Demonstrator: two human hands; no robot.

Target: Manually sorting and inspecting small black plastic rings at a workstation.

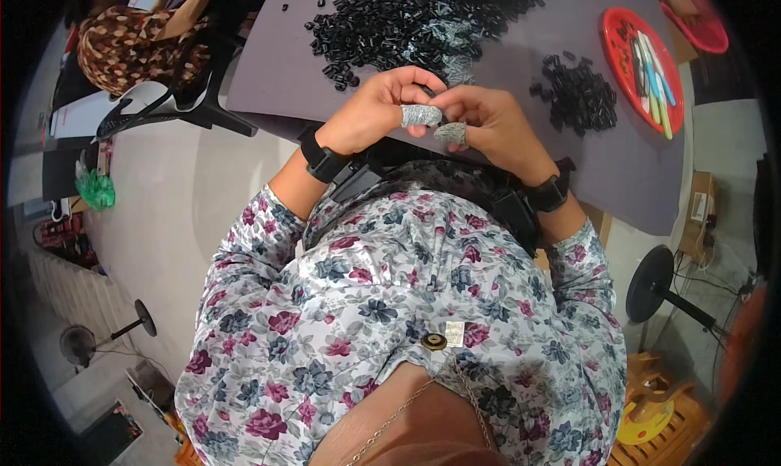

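Now pinching, left hand (378,112) and right hand (488,124) closed fingertip-to-fingertip near the black pieces (407,19), held part hidden, thumb sleeves (421,115) for grip.

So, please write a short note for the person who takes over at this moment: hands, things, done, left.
Left hand and right hand meet at the table edge, each with a grey fabric guard on the thumb; whatever they pinch between them is hidden.
Large pile of small black pieces lies ahead, smaller pile at right, red tray with pens beyond.
Done or left: cannot tell which pile is finished.
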